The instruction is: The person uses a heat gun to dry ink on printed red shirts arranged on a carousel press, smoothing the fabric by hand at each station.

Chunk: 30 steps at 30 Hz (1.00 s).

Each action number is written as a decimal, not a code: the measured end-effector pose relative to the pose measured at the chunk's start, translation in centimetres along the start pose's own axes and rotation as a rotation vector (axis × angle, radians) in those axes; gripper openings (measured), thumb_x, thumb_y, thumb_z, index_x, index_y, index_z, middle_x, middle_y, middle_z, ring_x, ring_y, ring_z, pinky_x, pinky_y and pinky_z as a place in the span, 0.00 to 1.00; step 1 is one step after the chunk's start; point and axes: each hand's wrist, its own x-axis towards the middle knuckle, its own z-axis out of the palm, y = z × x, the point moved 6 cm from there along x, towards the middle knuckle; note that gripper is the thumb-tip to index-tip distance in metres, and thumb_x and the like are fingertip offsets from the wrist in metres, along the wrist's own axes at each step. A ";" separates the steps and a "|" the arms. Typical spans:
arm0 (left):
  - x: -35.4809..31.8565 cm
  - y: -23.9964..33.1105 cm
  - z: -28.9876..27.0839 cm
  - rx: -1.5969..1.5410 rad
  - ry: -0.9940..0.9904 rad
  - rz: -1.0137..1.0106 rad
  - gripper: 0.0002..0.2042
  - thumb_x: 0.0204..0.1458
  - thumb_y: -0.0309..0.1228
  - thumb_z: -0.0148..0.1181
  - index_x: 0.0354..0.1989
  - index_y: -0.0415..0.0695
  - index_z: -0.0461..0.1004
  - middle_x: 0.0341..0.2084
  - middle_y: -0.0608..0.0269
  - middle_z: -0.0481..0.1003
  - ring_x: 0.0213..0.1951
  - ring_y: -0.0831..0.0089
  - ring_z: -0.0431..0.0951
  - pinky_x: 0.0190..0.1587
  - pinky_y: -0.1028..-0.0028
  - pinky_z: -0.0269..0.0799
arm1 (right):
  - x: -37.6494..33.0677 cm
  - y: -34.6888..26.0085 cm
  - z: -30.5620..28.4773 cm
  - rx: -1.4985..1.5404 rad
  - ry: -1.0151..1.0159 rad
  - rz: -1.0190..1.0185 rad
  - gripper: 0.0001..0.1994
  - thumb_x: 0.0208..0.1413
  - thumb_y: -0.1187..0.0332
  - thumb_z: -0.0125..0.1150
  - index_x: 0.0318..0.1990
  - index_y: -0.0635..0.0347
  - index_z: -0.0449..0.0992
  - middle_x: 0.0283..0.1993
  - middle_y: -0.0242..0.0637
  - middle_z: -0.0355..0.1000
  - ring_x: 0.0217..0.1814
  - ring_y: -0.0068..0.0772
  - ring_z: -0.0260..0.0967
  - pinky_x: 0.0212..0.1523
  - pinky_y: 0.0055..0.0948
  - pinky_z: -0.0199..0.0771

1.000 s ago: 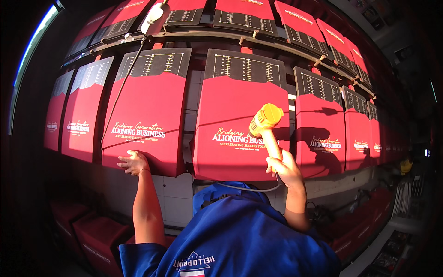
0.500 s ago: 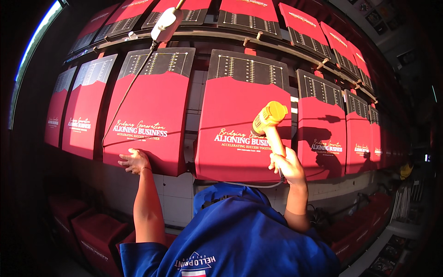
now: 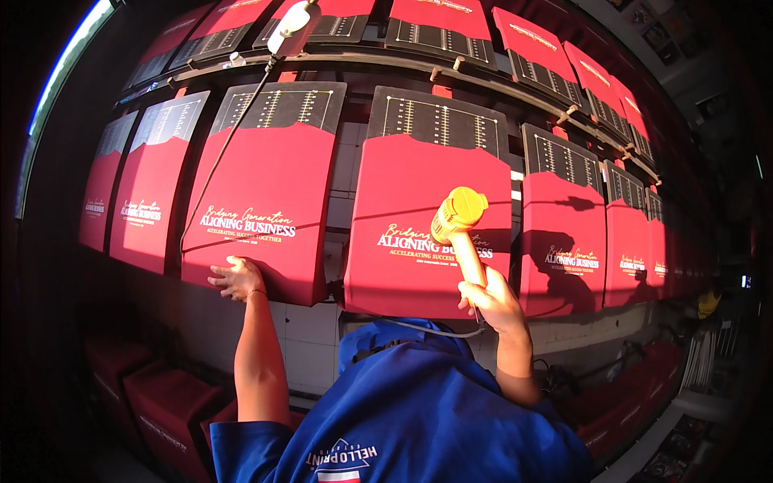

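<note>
My right hand [image 3: 495,306] is wrapped round the handle of a yellow hair dryer [image 3: 460,211]. The dryer's wide head is over the white and gold lettering of a red printed fabric piece [image 3: 427,181]. That piece covers most of a black board with marked scales along its top. On the board to the left, my left hand [image 3: 238,279] lies with fingers spread at the lower edge of another red fabric piece [image 3: 266,173]. It grips nothing that shows. A grey cable [image 3: 427,328] runs from the dryer's handle past my blue cap.
More red-covered boards [image 3: 564,225] stand in rows to both sides and beyond a long rail [image 3: 370,60]. A white power socket [image 3: 291,34] hangs on a cord above the left board. Behind me, darker red-covered boards [image 3: 173,402] line the other side.
My right hand has brought the hair dryer slightly left and lower over the lettering. My left hand stays at the fabric's lower edge, with little visible movement.
</note>
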 end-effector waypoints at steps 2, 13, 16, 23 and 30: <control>0.1 0.1 -0.1 -0.006 0.000 0.000 0.33 0.58 0.58 0.42 0.68 0.55 0.55 0.68 0.57 0.51 0.53 0.45 0.66 0.47 0.50 0.72 | -0.1 -0.4 0.2 0.011 -0.015 0.005 0.09 0.56 0.70 0.58 0.40 0.66 0.70 0.26 0.33 0.71 0.24 0.21 0.71 0.22 0.20 0.69; -0.2 0.0 -0.4 -0.016 -0.020 -0.009 0.32 0.58 0.57 0.42 0.68 0.55 0.55 0.68 0.56 0.51 0.54 0.44 0.66 0.47 0.50 0.72 | 0.8 -0.5 -0.1 0.045 -0.050 -0.040 0.06 0.56 0.70 0.57 0.35 0.65 0.71 0.26 0.32 0.70 0.24 0.21 0.71 0.22 0.20 0.70; -0.2 0.3 -0.6 -0.021 -0.038 -0.003 0.32 0.59 0.57 0.42 0.68 0.55 0.55 0.68 0.56 0.51 0.54 0.44 0.66 0.47 0.50 0.73 | 1.1 -0.5 0.3 0.008 0.000 -0.093 0.06 0.56 0.71 0.57 0.33 0.65 0.72 0.26 0.32 0.70 0.24 0.21 0.70 0.22 0.20 0.70; 0.0 -0.1 -0.3 0.005 0.003 -0.001 0.32 0.58 0.57 0.42 0.68 0.55 0.55 0.68 0.57 0.52 0.53 0.45 0.67 0.46 0.51 0.74 | 1.3 -0.9 0.7 0.050 -0.056 -0.055 0.05 0.56 0.71 0.57 0.34 0.65 0.72 0.25 0.32 0.70 0.24 0.21 0.71 0.22 0.20 0.70; 0.0 0.0 -0.3 0.003 -0.006 -0.001 0.32 0.59 0.57 0.42 0.68 0.54 0.55 0.68 0.57 0.52 0.52 0.46 0.67 0.46 0.52 0.74 | 1.6 -1.1 1.1 0.060 -0.083 -0.040 0.05 0.55 0.71 0.56 0.33 0.64 0.72 0.25 0.33 0.71 0.24 0.21 0.70 0.22 0.19 0.69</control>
